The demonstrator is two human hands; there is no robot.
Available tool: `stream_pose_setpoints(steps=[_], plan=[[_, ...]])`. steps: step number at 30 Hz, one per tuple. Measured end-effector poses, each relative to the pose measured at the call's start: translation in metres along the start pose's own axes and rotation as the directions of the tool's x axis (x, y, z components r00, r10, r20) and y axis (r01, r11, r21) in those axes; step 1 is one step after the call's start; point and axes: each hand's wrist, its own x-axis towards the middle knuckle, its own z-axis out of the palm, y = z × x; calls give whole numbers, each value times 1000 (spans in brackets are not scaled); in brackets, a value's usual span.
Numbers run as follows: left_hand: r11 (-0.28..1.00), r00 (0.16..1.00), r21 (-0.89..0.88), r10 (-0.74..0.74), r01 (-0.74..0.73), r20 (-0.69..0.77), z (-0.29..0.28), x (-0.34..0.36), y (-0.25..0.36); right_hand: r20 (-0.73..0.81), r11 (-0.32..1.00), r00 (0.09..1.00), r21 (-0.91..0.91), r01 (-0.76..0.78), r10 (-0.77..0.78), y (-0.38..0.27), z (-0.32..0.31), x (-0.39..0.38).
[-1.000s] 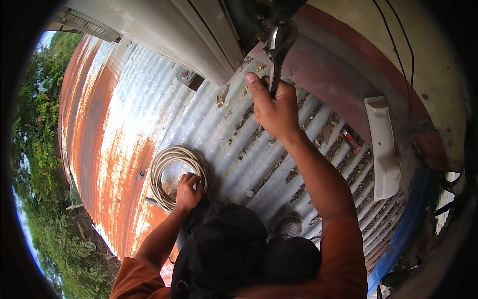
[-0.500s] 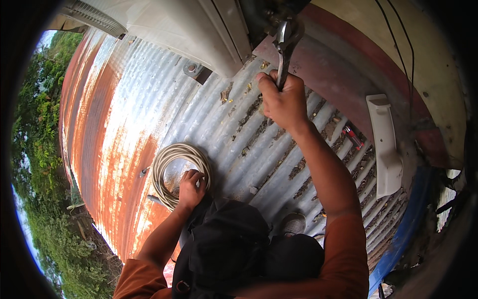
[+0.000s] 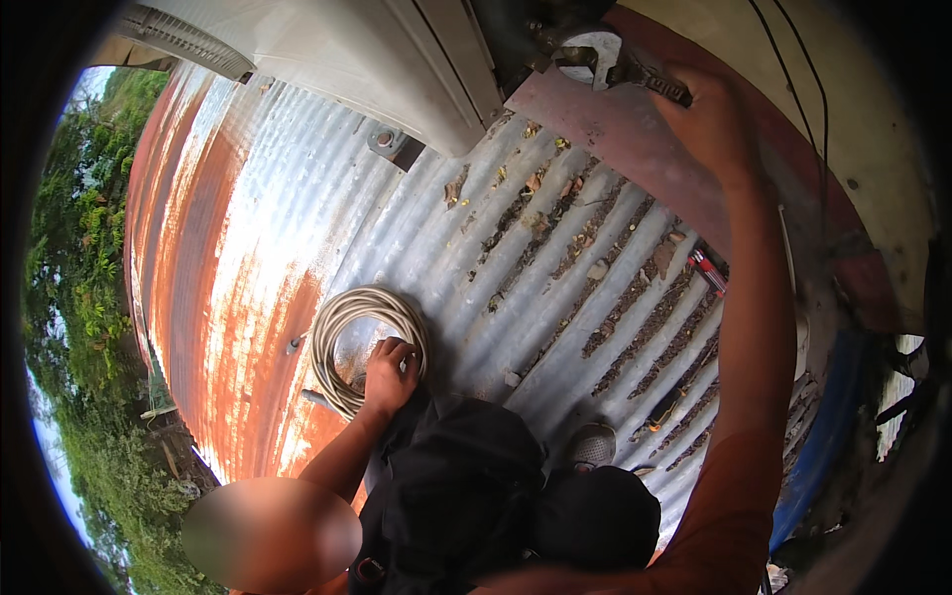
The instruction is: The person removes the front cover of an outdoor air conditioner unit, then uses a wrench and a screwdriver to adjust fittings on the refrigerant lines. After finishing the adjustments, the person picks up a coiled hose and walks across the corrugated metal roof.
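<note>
My right hand [image 3: 709, 119] grips the handle of an adjustable wrench [image 3: 595, 58] at the top of the view. The wrench's bright jaws sit against a dark fitting [image 3: 535, 38] beside a pale metal casing [image 3: 377, 50], and how firmly they bite cannot be made out. Low at the left, my left hand [image 3: 392, 375] has curled fingers over the inner right side of a coil of beige hose or cable [image 3: 342, 312]. Whether those fingers hold the coil or only rest there is hidden. The coil lies on the corrugated metal roof [image 3: 456, 317].
Dry leaves and dirt fill the roof's grooves. A small red item [image 3: 707, 270] lies close to my right forearm, a slim dark tool [image 3: 666, 405] lower down. A metal bracket with a bolt [image 3: 387, 141] juts from under the casing. Trees [image 3: 79, 397] stand beyond the roof's left edge.
My right hand has swung to the right with the wrench, turning its handle from pointing down to pointing right. My left hand stays at the coil.
</note>
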Motion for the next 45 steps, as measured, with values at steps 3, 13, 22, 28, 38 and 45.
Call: stream_pose_setpoints(steps=[3,13,22,28,38,45], plan=[[999,999,4,-33,33,27,2,1,0,211,982,960,0,-188,184,14,-21,-26],[1000,997,13,-11,10,77,3,3,5,532,167,822,809,-564,204,-106,0,-90],[1000,999,15,-22,21,33,4,1,5,591,-233,793,800,-553,146,-162,13,-73],[1000,999,25,2,-3,39,2,1,4,642,-404,765,715,-570,57,-192,19,-78],[998,1000,65,15,-16,8,7,-1,1,585,-615,811,638,-463,-5,-223,25,-71],[1000,995,17,10,-12,104,1,1,4,547,-760,834,511,-403,-75,-244,16,-58]])
